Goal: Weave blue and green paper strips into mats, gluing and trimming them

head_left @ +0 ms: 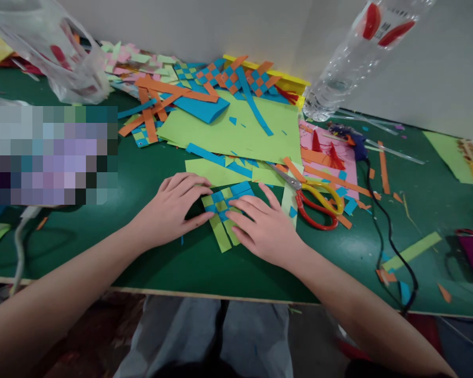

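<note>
A small woven piece of blue and light-green paper strips (222, 203) lies on the green table, its green strip ends pointing toward me. At its left edge, my left hand (177, 203) rests with thumb and fingertips on the weave, the thumb apart from the fingers. My right hand (264, 223) lies over its right side, fingers spread on the strips and covering part of them. Scissors with red and yellow handles (319, 202) lie just right of my right hand. Light-green paper strips (211, 172) sit right behind the woven piece.
Behind are green sheets (236, 128), finished woven pieces (232, 79) and orange strips (145, 105). A plastic bottle (339, 68) stands back right, a plastic bag (73, 63) back left. A black cable (390, 236) runs down the right; a pixelated object (51, 157) is left.
</note>
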The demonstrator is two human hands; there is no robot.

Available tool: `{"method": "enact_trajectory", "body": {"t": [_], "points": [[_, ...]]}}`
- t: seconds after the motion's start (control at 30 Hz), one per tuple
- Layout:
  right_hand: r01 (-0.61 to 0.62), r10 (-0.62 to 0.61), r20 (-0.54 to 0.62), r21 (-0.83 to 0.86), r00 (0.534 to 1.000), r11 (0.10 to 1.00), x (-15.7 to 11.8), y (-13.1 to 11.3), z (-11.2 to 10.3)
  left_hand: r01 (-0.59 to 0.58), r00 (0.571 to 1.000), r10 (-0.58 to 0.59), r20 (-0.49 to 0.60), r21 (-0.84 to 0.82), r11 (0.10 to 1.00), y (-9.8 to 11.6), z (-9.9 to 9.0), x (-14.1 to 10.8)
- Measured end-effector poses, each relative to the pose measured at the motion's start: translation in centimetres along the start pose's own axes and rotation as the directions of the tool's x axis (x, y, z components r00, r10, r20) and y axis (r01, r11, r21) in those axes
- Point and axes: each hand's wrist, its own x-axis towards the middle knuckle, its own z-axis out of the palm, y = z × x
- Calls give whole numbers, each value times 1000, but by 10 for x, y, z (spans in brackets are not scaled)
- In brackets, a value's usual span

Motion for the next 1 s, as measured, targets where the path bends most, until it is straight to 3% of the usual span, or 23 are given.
{"method": "enact_trajectory", "body": {"t": [0.23, 0.43, 0.63, 1.0], "points": [[-3, 3, 0, -1, 1000, 1000, 0, 0, 1, -3, 998, 3, -61, 6, 1000, 0, -1, 1], [-8, 8, -2, 16, 1000, 1000, 1, -1, 1, -162, 972, 178, -152, 112, 980, 3, -5, 0], [-23, 23, -2, 14, 1000, 1000, 1, -1, 0, -125, 990, 126, -57, 18, 992, 2, -4, -1], [-42, 42, -5, 33, 999, 999, 3, -4, 0, -123, 992, 124, -32, 25, 992, 0, -3, 0]]}}
